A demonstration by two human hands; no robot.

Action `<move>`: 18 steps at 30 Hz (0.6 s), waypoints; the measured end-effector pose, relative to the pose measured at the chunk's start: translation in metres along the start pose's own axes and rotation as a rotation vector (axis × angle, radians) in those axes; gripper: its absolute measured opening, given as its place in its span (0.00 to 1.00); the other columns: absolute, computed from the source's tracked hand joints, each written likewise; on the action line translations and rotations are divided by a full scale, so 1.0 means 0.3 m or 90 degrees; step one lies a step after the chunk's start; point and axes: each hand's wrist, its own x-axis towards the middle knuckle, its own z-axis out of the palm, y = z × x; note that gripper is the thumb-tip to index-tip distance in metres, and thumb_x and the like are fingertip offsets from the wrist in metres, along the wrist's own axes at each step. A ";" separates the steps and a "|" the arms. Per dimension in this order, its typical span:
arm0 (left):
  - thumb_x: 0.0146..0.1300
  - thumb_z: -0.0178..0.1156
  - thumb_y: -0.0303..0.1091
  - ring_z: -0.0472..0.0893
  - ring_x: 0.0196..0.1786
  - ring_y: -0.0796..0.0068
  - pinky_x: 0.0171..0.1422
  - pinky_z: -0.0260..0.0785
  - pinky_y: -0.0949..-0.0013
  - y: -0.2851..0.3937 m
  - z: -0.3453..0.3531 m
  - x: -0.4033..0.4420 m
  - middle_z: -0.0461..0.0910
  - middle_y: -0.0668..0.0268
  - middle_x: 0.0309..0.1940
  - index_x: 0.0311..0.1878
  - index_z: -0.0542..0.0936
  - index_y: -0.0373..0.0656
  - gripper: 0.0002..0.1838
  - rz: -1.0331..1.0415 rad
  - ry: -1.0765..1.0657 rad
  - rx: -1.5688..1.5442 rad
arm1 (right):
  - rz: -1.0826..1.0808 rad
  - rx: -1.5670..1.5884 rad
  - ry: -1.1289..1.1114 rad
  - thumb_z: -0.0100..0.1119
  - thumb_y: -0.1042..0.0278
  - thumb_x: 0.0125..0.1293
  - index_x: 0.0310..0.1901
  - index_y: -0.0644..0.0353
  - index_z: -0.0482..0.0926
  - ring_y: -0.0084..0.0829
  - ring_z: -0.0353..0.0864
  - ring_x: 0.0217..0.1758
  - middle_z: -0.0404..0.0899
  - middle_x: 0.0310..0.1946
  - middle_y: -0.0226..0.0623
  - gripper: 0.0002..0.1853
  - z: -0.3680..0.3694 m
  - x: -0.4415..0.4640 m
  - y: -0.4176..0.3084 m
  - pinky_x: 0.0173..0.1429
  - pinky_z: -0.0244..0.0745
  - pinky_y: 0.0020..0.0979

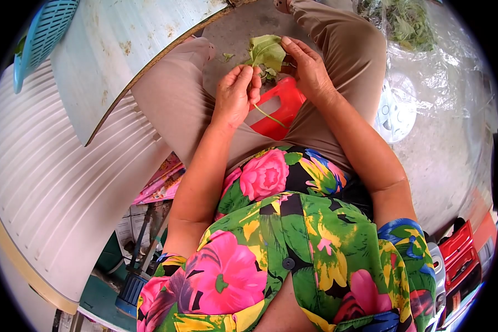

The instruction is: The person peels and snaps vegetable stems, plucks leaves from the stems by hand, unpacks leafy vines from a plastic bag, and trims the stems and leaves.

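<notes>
both hands work in the gap between 2 bent legs, with a leg close on either side and open floor beyond the fingers. the brown edge of the pale blue board slants past the left leg, well apart from the leaf. the leaf is green, broad and creased, and is held up over the floor between the 2 grips. its long, thin green stem trails back towards the lap, over the red plastic. the left grip is pinched closed on the stem near the leaf base; the right grip has its thumb at the leaf's edge, but how far its fingers close behind i cannot tell. green scraps lie on the floor. beyond the right leg are clear plastic, more greens and 1 white round thing; a blue basket stands by the board, upper left.
</notes>
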 end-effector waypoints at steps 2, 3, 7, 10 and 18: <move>0.63 0.50 0.34 0.64 0.19 0.84 0.22 0.55 0.80 -0.004 -0.001 0.003 0.70 0.69 0.22 0.36 0.72 0.39 0.08 0.001 0.002 0.010 | -0.009 0.021 -0.008 0.55 0.52 0.58 0.44 0.65 0.72 0.21 0.71 0.38 0.74 0.36 0.31 0.22 -0.001 -0.002 0.000 0.40 0.70 0.23; 0.63 0.49 0.35 0.64 0.19 0.84 0.22 0.55 0.81 -0.006 -0.001 0.004 0.70 0.69 0.22 0.36 0.71 0.40 0.08 0.003 0.005 0.019 | -0.005 0.042 -0.039 0.56 0.52 0.57 0.44 0.64 0.72 0.21 0.71 0.38 0.74 0.36 0.31 0.23 -0.002 -0.002 -0.002 0.40 0.69 0.22; 0.64 0.49 0.36 0.64 0.19 0.84 0.22 0.55 0.81 -0.014 0.000 0.007 0.70 0.69 0.22 0.36 0.71 0.40 0.08 0.032 0.037 0.090 | 0.015 0.043 -0.141 0.57 0.54 0.57 0.42 0.63 0.74 0.20 0.72 0.35 0.75 0.34 0.30 0.19 0.002 -0.015 -0.006 0.39 0.69 0.22; 0.64 0.48 0.36 0.64 0.19 0.84 0.22 0.56 0.81 -0.019 0.004 0.013 0.69 0.69 0.22 0.37 0.71 0.41 0.09 0.083 0.078 0.170 | 0.023 -0.084 -0.177 0.56 0.58 0.58 0.37 0.62 0.77 0.19 0.73 0.30 0.77 0.29 0.29 0.14 0.010 -0.025 0.006 0.37 0.70 0.22; 0.62 0.51 0.33 0.66 0.19 0.82 0.22 0.57 0.79 0.012 0.006 0.002 0.70 0.69 0.23 0.35 0.72 0.41 0.06 0.071 0.009 0.079 | 0.041 -0.090 -0.164 0.54 0.61 0.60 0.36 0.63 0.78 0.20 0.74 0.28 0.77 0.27 0.29 0.12 0.008 -0.020 0.007 0.37 0.71 0.23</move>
